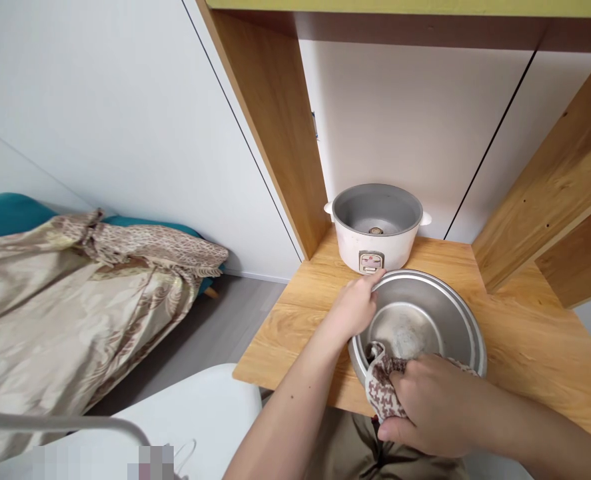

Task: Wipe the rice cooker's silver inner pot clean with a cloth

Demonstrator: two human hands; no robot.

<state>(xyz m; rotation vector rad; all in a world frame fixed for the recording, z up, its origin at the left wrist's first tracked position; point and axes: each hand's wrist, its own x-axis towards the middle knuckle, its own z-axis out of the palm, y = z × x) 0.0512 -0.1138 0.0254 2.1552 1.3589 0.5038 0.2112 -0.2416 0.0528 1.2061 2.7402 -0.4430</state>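
Note:
A round silver metal inner pot (455, 307) rests on the wooden desk near its front edge, its inside facing up at me. My left hand (355, 305) grips the pot's left rim, with the fingers partly hidden at the far side of it. A brown-and-white patterned cloth (382, 387) is bunched in my right hand (432, 400), pressed against the near rim and inner wall of the pot. Behind the pot stands a white rice cooker body (375, 243) without a lid, grey inside, with a small switch panel on its front.
Wooden desk top (525, 340) lies around the pot, with upright wooden panels (275, 127) on both sides and a shelf (425, 30) overhead. At the lower left are a white chair (215, 400) and a piece of furniture covered with beige patterned fabric (75, 300).

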